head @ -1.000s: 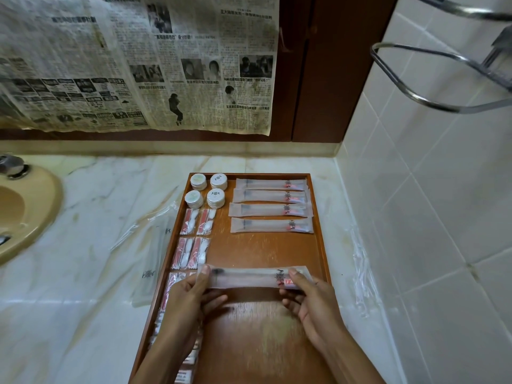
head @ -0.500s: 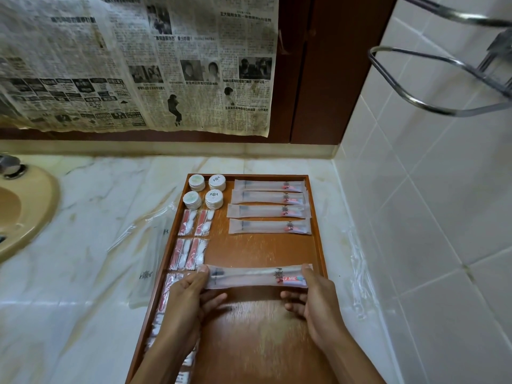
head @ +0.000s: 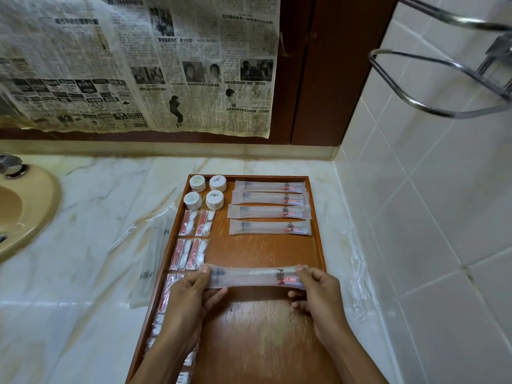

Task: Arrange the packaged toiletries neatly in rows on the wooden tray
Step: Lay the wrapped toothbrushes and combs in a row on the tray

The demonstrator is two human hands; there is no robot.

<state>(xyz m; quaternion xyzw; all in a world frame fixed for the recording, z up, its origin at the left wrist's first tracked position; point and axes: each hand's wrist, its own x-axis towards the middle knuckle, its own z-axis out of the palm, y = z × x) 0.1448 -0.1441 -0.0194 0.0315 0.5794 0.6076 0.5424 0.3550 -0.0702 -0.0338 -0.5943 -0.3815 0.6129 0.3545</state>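
Toiletries sit in rows on the wooden tray [head: 318,245], which lies on a marble counter [head: 97,217] close to a tiled wall [head: 415,217]. Bare wood lies open mid-tray. Left hand [head: 188,297] and right hand [head: 318,295] pinch the ends of a long packet [head: 249,277] above it.

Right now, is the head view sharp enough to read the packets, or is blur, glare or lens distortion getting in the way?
Head view: rows at the far end of the wooden tray are fairly sharp; the held packet and both the left hand and right hand are slightly motion-blurred. Wide-angle bending curves the wall tiles and towel rack. Soft sheen on the marble counter, no harsh glare.
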